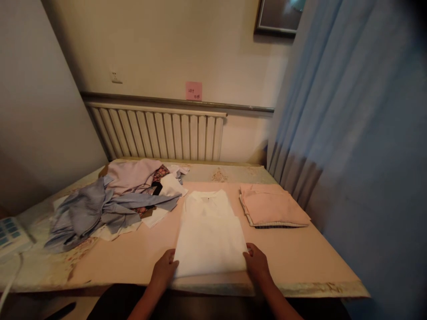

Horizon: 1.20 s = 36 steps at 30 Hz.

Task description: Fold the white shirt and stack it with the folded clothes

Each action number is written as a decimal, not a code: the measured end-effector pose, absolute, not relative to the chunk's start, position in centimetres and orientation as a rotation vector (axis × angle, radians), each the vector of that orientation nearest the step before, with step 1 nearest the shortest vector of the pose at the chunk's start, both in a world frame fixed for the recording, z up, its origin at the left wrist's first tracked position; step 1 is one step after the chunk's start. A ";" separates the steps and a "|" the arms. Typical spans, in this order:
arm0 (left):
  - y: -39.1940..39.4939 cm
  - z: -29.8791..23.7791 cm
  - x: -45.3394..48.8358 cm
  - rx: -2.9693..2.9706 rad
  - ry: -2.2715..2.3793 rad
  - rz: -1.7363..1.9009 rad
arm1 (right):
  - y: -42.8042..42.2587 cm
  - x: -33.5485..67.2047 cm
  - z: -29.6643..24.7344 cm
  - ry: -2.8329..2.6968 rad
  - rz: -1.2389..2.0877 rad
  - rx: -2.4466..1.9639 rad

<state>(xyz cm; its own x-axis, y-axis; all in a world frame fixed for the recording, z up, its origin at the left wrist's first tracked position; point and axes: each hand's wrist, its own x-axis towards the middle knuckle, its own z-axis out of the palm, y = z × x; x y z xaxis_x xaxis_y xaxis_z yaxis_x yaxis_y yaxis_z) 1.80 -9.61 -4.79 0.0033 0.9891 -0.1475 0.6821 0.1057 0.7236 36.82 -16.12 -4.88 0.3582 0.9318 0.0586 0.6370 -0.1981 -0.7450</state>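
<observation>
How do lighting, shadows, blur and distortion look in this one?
Head view: warm, dim light; the white garment is brightest, its fabric detail faint. Head view: left hand and right hand look slightly soft; the note's writing is hard to read; dark upper-right corner over the curtain; wide-angle stretching towards the edges.

A pale radiator (156,133) stood against the cream wall (160,40); a blue curtain (360,133) hung right, under warm, dim light.

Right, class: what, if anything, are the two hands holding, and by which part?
A folded white garment, gripped close to its near corners: the left hand has the left edge, the right hand the right edge.
</observation>
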 end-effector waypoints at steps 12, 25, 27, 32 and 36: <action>-11.8 -5.0 2.2 1.788 1.838 0.556 | -17.4 36.2 -6.0 -1.414 0.395 -1.973; -11.1 -5.1 11.2 2.540 1.730 0.985 | -14.4 30.7 -6.4 -1.788 -0.334 -1.528; -10.6 -5.8 13.3 2.643 1.674 0.890 | -13.5 28.8 -7.4 -1.882 -0.385 -1.489; -10.7 -7.7 14.2 2.777 1.686 0.621 | -13.9 27.3 -8.1 -2.074 -0.311 -1.540; -11.0 -7.8 13.1 2.772 1.727 0.562 | -14.7 27.9 -7.2 -2.111 -0.275 -1.617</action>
<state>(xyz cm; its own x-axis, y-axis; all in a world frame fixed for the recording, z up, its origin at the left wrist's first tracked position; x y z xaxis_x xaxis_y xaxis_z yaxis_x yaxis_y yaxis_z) 13.10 -11.03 -7.80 0.4040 0.8362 0.3708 0.8943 -0.4462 0.0318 27.88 -14.67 -7.22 -0.2001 0.8574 0.4742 0.9503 0.2876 -0.1190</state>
